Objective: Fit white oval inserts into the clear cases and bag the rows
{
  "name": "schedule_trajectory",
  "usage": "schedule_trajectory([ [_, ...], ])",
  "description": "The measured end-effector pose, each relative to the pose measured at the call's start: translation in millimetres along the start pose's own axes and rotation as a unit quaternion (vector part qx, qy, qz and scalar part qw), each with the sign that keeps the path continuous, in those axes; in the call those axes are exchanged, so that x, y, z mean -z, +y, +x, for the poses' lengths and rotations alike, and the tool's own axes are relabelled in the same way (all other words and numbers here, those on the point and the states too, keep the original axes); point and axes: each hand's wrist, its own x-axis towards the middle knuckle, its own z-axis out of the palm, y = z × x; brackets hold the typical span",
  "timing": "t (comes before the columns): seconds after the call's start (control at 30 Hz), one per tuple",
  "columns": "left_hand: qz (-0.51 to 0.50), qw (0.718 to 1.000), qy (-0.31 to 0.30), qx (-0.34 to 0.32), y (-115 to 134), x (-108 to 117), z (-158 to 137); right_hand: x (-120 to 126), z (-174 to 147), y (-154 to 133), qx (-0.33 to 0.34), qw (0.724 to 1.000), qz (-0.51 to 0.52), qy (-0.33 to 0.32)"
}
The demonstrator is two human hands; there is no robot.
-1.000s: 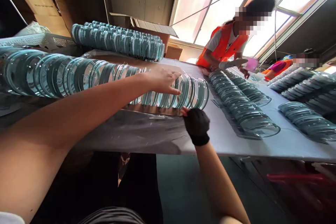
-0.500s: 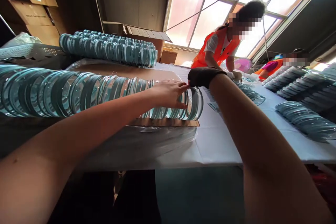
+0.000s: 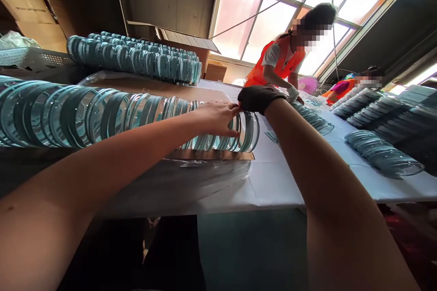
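A long row of round glass lids point(image 3: 118, 116) stands on edge, packed face to face, on a cardboard sheet point(image 3: 218, 155) at the table's near side. My bare left hand point(image 3: 218, 119) lies over the right end of this row, thumb and fingers spread apart across the rims. Just beside its fingertips, my right hand point(image 3: 257, 99), in a dark glove, curls its fingers over the top rim of a lid near the row's end. The glove hides its exact grip. The end lid point(image 3: 253, 132) leans slightly.
Stacked rows of glass lids point(image 3: 136, 59) stand at the back left beside a perforated crate point(image 3: 51, 58). Further lids point(image 3: 384, 152) lie on the white-covered table point(image 3: 273, 182) to the right. A co-worker in an orange vest point(image 3: 276, 61) bends over lids point(image 3: 312, 118) opposite.
The view has shifted a little, so the scene sits slightly further left and higher. Both my hands stay at the row's end. The co-worker's arm has moved slightly.
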Motion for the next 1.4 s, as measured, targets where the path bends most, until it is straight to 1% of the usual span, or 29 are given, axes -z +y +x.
schedule_trajectory([
  [0.03,-0.002,1.0,-0.003,0.004,0.8,0.9,-0.3,5.4,-5.9,0.9,0.022,0.998,-0.019,-0.048],
  [0.07,-0.003,1.0,-0.006,0.01,1.7,1.8,-0.6,11.0,-13.5,2.0,0.047,0.995,-0.039,-0.083],
  [0.1,-0.002,1.0,-0.01,0.017,2.7,2.6,-0.8,16.2,-23.3,3.0,0.07,0.991,-0.058,-0.095],
  [0.17,0.004,0.999,-0.019,0.034,4.4,4.0,-0.6,23.9,-51.1,3.7,0.091,0.991,-0.085,-0.05],
  [0.27,0.008,0.999,-0.033,0.042,5.1,5.2,1.4,23.9,-109.8,0.4,0.09,0.99,-0.106,0.031],
  [0.3,0.007,0.999,-0.034,0.041,4.8,5.4,2.4,20.1,-130.4,-1.0,0.092,0.989,-0.107,0.045],
  [0.37,0.006,0.999,-0.035,0.036,3.6,5.2,4.3,7.6,-165.2,-1.5,0.089,0.991,-0.091,0.051],
  [0.43,0.007,0.999,-0.035,0.033,2.6,4.5,5.3,-8.4,-183.5,3.5,0.059,0.995,-0.032,0.075],
  [0.47,0.008,0.999,-0.035,0.031,2.3,4.0,5.3,-15.8,-185.2,8.0,0.042,0.994,0.017,0.099],
  [0.53,0.011,0.999,-0.03,0.031,2.6,3.1,4.3,-25.6,-175.6,19.0,0.03,0.981,0.12,0.148],
  [0.57,0.013,0.999,-0.027,0.032,3.0,2.8,3.6,-27.1,-166.4,24.3,0.037,0.974,0.154,0.164],
  [0.6,0.016,0.999,-0.024,0.033,3.5,2.6,2.8,-26.0,-156.0,28.6,0.054,0.97,0.169,0.167],
  [0.67,0.022,0.999,-0.02,0.033,4.3,2.3,1.6,-17.5,-136.3,32.7,0.091,0.977,0.133,0.141],
  [0.73,0.024,0.999,-0.021,0.031,4.6,1.8,1.1,-5.2,-123.2,29.4,0.116,0.988,0.05,0.09],
  [0.8,0.022,0.999,-0.022,0.029,4.3,1.1,1.2,4.6,-117.5,20.3,0.122,0.99,-0.047,0.053],
  [0.87,0.022,0.999,-0.017,0.027,3.9,0.3,1.3,8.7,-115.9,9.5,0.132,0.98,-0.141,0.046],
  [0.93,0.022,0.999,-0.01,0.026,3.6,-0.2,1.2,8.3,-114.2,0.8,0.156,0.967,-0.199,0.044],
  [0.97,0.021,0.999,-0.009,0.028,3.5,-0.2,1.2,7.5,-112.5,-1.9,0.168,0.962,-0.21,0.043],
  [1.03,0.019,0.999,-0.014,0.034,3.5,0.2,1.2,6.5,-107.6,-3.2,0.175,0.962,-0.205,0.042],
  [1.1,0.018,0.999,-0.023,0.035,3.6,1.1,1.6,7.0,-103.8,1.3,0.16,0.968,-0.186,0.043],
  [1.17,0.019,0.999,-0.028,0.035,3.9,2.1,2.2,6.3,-106.8,10.1,0.15,0.974,-0.158,0.055],
  [1.23,0.02,0.999,-0.029,0.039,4.4,3.0,3.0,-1.5,-120.7,19.9,0.155,0.977,-0.117,0.09],
  [1.27,0.019,0.999,-0.029,0.041,4.7,3.4,3.5,-9.9,-131.8,24.0,0.157,0.976,-0.09,0.118],
  [1.33,0.015,0.999,-0.028,0.04,5.2,4.3,4.1,-36.8,-159.1,28.7,0.151,0.972,-0.026,0.179],
  [1.4,0.009,0.999,-0.032,0.035,5.2,5.3,4.3,-74.5,-186.9,27.1,0.126,0.962,0.041,0.239],
])
